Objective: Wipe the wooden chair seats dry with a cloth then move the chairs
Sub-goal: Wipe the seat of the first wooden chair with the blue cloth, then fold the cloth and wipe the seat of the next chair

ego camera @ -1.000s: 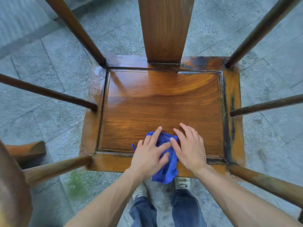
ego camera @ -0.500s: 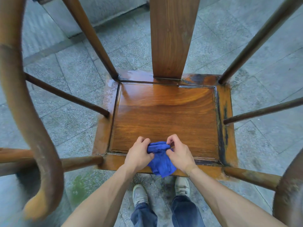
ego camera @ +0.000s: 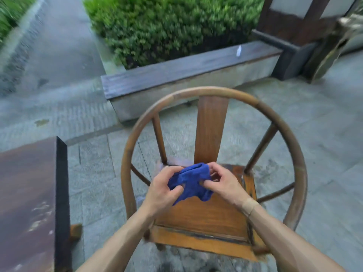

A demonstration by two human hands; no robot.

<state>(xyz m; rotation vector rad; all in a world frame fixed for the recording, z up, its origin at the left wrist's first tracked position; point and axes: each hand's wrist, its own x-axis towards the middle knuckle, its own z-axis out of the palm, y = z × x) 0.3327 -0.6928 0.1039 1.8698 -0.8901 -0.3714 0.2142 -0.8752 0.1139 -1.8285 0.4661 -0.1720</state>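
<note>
Both grips held the cloth (ego camera: pixel 189 181): left hand (ego camera: pixel 164 190) and right hand (ego camera: pixel 224 184) pinched it above the chair (ego camera: pixel 202 214) seat.

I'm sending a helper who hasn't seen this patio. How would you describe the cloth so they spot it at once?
Find the round-backed wooden chair on the grey stone paving, in front of the hedge planter. Above its seat, the left hand and right hand hold a bunched cloth. It is the only bright blue thing among browns, greys and greens.
</note>
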